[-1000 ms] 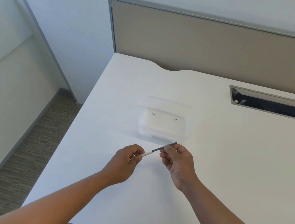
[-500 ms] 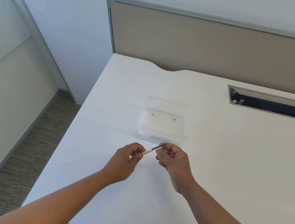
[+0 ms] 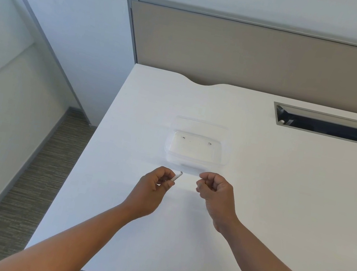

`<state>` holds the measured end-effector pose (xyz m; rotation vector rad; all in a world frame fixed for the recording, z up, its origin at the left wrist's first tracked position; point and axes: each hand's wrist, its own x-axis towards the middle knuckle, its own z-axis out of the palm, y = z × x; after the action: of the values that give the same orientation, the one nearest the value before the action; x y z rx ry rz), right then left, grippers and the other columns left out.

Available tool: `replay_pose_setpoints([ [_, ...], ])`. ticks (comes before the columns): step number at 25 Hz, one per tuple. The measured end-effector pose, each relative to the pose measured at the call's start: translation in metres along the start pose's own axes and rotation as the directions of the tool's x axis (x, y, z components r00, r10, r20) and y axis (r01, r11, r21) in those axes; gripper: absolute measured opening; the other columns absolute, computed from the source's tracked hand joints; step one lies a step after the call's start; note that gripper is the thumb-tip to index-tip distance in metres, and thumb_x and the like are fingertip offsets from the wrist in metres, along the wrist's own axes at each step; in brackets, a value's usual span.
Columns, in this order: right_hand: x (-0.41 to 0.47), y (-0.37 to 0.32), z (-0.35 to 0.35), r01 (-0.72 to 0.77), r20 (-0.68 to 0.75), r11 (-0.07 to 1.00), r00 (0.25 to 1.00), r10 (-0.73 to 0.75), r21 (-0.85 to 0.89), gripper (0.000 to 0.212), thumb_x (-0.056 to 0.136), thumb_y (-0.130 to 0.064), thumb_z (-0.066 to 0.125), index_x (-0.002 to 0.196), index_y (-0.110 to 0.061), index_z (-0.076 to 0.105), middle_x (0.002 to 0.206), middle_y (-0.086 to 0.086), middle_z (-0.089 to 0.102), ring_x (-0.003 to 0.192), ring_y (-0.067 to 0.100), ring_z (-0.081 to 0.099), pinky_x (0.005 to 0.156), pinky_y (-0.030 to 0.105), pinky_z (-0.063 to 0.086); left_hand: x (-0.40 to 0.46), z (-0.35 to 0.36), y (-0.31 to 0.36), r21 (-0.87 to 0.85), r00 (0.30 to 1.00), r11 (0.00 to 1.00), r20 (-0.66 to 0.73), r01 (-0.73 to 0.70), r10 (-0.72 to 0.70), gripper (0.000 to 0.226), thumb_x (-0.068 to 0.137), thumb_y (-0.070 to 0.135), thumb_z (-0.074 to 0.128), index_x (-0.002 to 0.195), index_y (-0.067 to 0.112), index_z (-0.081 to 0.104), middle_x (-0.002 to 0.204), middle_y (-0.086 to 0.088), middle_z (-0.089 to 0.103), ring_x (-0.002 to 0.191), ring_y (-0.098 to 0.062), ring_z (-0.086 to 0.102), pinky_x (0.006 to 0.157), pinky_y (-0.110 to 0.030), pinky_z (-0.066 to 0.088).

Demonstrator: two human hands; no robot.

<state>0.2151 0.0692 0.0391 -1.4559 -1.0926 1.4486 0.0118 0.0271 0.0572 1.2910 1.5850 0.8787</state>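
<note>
My left hand (image 3: 150, 192) pinches a short white pen barrel (image 3: 177, 176) whose free end points up and to the right. A hand's width to the right, my right hand (image 3: 216, 194) is curled into a loose fist. The dark pen piece it gripped a moment ago does not show and seems hidden inside its fingers. Both hands hover over the white desk (image 3: 278, 212), just in front of a clear plastic box (image 3: 225, 148) that sits open.
A grey cable slot (image 3: 331, 129) with its flap raised is sunk into the desk at the back right. A beige partition (image 3: 257, 58) closes off the far edge. The desk's left edge drops to carpeted floor (image 3: 28, 180).
The dark piece has come out of the white barrel and the hands have drawn apart. My right hand has moved right and curled over the dark piece.
</note>
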Motion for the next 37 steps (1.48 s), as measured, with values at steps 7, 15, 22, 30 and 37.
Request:
replay_pose_setpoints([
  [7,0.005,0.025,-0.03,-0.091,-0.174,0.887,0.985,0.011,-0.453,0.019,0.085,-0.011,0.068,0.095,-0.027,0.065,0.091,-0.005,0.066,0.064,0.005,0.061,0.059,0.024,0.047,-0.001,0.001,-0.004,0.002,1.0,1.0,0.009,0.019,-0.019,0.012,0.099,0.021,0.062,0.092,0.032,0.064,0.093,0.002,0.07,0.07,0.001,0.053,0.062,-0.009,0.042],
  [15,0.003,0.04,-0.04,-0.114,-0.054,0.663,0.992,0.11,-0.74,0.011,0.081,-0.026,0.072,0.077,-0.02,0.064,0.076,-0.007,0.067,0.072,0.018,0.064,0.065,0.033,0.05,-0.002,0.004,-0.008,0.003,0.999,1.0,0.02,0.031,-0.031,0.014,0.099,0.023,0.062,0.091,0.033,0.064,0.09,0.004,0.07,0.067,0.0,0.052,0.06,-0.01,0.042],
  [22,-0.001,0.016,-0.034,0.038,0.035,0.807,0.999,-0.022,-0.589,0.01,0.078,-0.024,0.07,0.071,-0.024,0.064,0.061,-0.014,0.059,0.056,0.006,0.05,0.052,0.019,0.043,0.001,0.002,-0.008,0.03,1.0,0.999,0.024,0.019,-0.02,0.016,0.099,0.02,0.06,0.091,0.034,0.063,0.09,0.002,0.067,0.067,-0.004,0.05,0.058,-0.011,0.042],
  [30,-0.011,-0.03,-0.02,0.229,0.187,0.916,0.967,-0.174,-0.33,0.015,0.089,-0.017,0.071,0.087,-0.031,0.076,0.07,-0.02,0.068,0.063,0.006,0.057,0.061,0.014,0.046,0.004,-0.001,-0.006,0.057,1.0,0.998,0.01,-0.009,0.009,0.021,0.101,0.019,0.055,0.093,0.037,0.062,0.086,0.006,0.065,0.071,-0.005,0.051,0.06,-0.011,0.042],
  [37,-0.014,-0.033,-0.016,0.25,0.186,0.898,0.963,-0.193,-0.363,0.019,0.091,-0.012,0.071,0.091,-0.03,0.076,0.082,-0.01,0.073,0.065,-0.001,0.06,0.063,0.011,0.047,0.002,-0.001,-0.003,0.085,0.999,0.995,0.03,-0.044,0.041,0.018,0.101,0.016,0.055,0.098,0.031,0.064,0.088,0.012,0.062,0.08,-0.008,0.053,0.065,-0.012,0.04],
])
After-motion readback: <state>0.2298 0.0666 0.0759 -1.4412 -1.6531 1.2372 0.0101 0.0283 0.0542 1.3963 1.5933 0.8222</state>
